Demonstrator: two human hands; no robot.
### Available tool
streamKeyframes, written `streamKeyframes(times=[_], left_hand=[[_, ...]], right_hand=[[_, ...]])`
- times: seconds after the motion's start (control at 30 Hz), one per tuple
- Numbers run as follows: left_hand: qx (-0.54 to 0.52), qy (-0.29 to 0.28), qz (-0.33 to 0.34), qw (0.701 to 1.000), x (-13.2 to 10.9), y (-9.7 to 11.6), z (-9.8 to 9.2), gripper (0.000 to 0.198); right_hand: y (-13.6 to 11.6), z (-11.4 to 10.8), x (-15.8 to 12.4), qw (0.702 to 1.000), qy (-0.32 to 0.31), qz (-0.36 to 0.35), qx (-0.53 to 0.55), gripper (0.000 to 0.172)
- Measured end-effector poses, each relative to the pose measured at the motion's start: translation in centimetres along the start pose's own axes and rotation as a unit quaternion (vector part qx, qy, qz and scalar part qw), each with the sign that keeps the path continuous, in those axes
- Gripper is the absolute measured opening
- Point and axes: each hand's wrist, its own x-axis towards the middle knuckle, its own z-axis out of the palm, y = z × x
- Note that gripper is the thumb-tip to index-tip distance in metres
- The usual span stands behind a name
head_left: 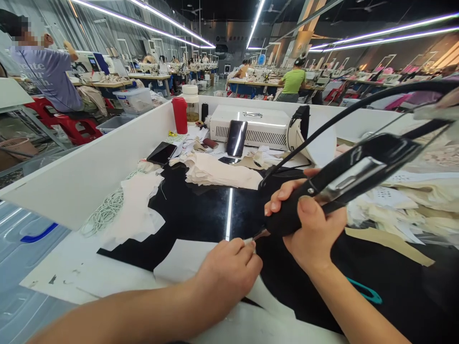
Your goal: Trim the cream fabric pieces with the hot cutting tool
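Observation:
My right hand (315, 229) is wrapped round a black corded handheld tool (287, 210), which slants up to the right. A silver metal strip runs along its side, and its thin metal tip points down to the left. Close to that tip, my left hand (233, 267) is closed in a pinch. A small pale bit shows at its fingertips, too small to make out. Below the left hand lies a white sheet (182, 255) on the glossy black work surface (201, 215). A teal scissor-like handle (369, 292) rests beside my right forearm.
Stacked pale fabric pieces (222, 171) lie ahead, with more white pieces (138, 203) and tangled pale cord (107, 210) at left. Behind are phones (236, 138), a red cup (180, 115) and a vented white box (251, 124). Fabric heaps fill the right. People sit at sewing machines beyond.

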Motion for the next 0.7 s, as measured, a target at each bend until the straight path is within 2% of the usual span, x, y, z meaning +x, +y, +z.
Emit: streamKeyframes(times=[0.13,0.27,0.4,0.57,0.7], left_hand=[[0.011,-0.059,-0.003,0.998,0.2,-1.8,0.3,0.022],[0.006,-0.108,-0.001,0.994,0.5,-3.8,0.8,0.026],[-0.041,-0.073,-0.005,0.996,1.0,-4.0,-0.2,0.026],[-0.158,-0.036,0.072,0.984,1.4,-2.4,-1.7,0.028],[-0.191,0.006,0.122,0.974,1.1,-1.5,-1.2,0.028]], right_hand=[[-1.7,-0.6,0.6,0.999,0.03,-0.004,-0.016,0.045],[-3.2,-1.7,-0.1,0.999,0.035,0.015,-0.024,0.044],[-4.4,-2.7,-1.6,0.999,0.033,0.022,-0.028,0.048],[-5.1,-3.1,-2.8,0.999,0.022,0.012,-0.028,0.045],[-4.8,-3.3,-3.3,1.0,0.02,0.011,-0.021,0.045]])
